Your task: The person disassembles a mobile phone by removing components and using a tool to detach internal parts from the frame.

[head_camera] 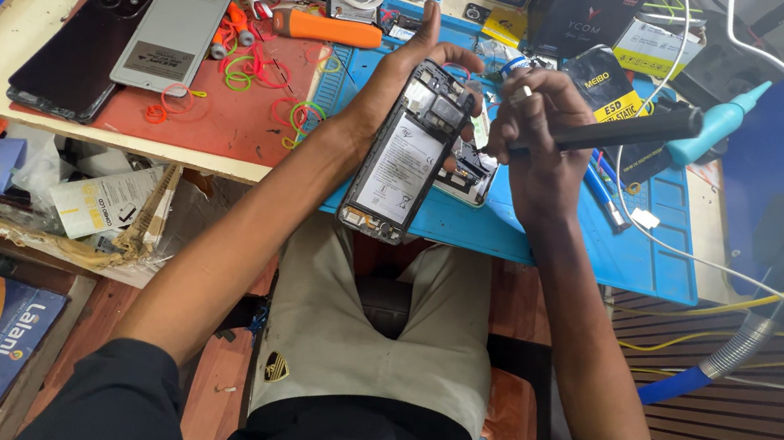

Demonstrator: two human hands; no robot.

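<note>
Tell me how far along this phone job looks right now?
Done: the opened phone has its back cover off, battery and boards bare. In hand: the left hand holds it tilted up over the blue mat, while the right hand works a black tool at its upper end. Left: the phone is still open, and another part lies on the mat beneath.

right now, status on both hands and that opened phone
Left hand grips opened phone, back off, battery showing. Right hand holds black tool, tip at phone's top edge. Nothing between them.
</note>
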